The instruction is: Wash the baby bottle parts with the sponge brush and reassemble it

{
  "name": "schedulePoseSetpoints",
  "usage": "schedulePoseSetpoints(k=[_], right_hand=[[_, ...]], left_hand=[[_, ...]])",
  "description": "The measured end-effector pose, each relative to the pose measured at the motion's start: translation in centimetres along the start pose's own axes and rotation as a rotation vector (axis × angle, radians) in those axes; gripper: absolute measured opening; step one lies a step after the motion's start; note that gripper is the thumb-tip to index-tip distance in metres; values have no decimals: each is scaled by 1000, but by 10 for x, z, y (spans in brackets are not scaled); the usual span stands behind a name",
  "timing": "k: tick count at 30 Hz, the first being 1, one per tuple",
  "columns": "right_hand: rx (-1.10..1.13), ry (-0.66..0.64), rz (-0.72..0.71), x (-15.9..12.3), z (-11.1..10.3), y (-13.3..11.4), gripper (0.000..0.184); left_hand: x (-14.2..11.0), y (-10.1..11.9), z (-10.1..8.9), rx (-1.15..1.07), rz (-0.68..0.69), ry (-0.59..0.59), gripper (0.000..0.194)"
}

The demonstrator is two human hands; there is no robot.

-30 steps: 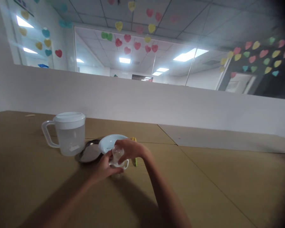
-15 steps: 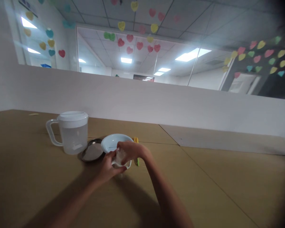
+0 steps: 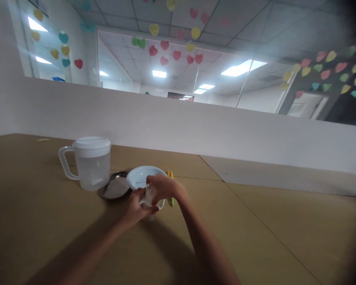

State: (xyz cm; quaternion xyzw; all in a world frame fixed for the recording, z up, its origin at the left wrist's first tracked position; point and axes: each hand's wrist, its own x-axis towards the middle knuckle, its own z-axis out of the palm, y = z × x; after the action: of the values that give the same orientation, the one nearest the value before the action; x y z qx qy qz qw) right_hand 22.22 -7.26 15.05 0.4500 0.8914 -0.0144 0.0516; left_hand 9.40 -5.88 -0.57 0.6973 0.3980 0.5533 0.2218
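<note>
My right hand (image 3: 161, 187) is closed from above on a small clear vessel (image 3: 149, 192), whose exact kind the fingers hide. Just below it, my left hand (image 3: 135, 208) curls round a white-rimmed container (image 3: 161, 204), thumb along its near side. The two pieces meet or overlap between my hands; whether they touch is hidden. Right behind them stands a pale blue bowl (image 3: 136, 174), partly covered by my right hand. A round metal dish (image 3: 117, 187) lies left of my left hand.
A lidded translucent pitcher (image 3: 93, 166) with a handle stands on the brown table (image 3: 255, 237) at the left. Beside the bowl lies a slim yellow and green item (image 3: 171, 174), partly hidden by my right arm. A white wall (image 3: 178, 122) rises behind the table.
The view has shifted slightly. Both hands keep nearly the same hold and place, and the things on the table stay where they were.
</note>
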Motion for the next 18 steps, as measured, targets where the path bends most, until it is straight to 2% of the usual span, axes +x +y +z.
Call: schedulePoseSetpoints(k=[9, 13, 15, 18], right_hand=[[44, -13, -2, 9, 7, 10, 67], [58, -33, -22, 6, 5, 10, 69], [142, -44, -52, 0, 0, 14, 70], [337, 6, -48, -10, -6, 23, 75]], left_hand=[[-2, 3, -1, 21, -64, 2, 45], [-2, -2, 1, 32, -31, 17, 43], [-2, -2, 2, 22, -17, 17, 45], [-1, -1, 1, 30, 17, 10, 46]])
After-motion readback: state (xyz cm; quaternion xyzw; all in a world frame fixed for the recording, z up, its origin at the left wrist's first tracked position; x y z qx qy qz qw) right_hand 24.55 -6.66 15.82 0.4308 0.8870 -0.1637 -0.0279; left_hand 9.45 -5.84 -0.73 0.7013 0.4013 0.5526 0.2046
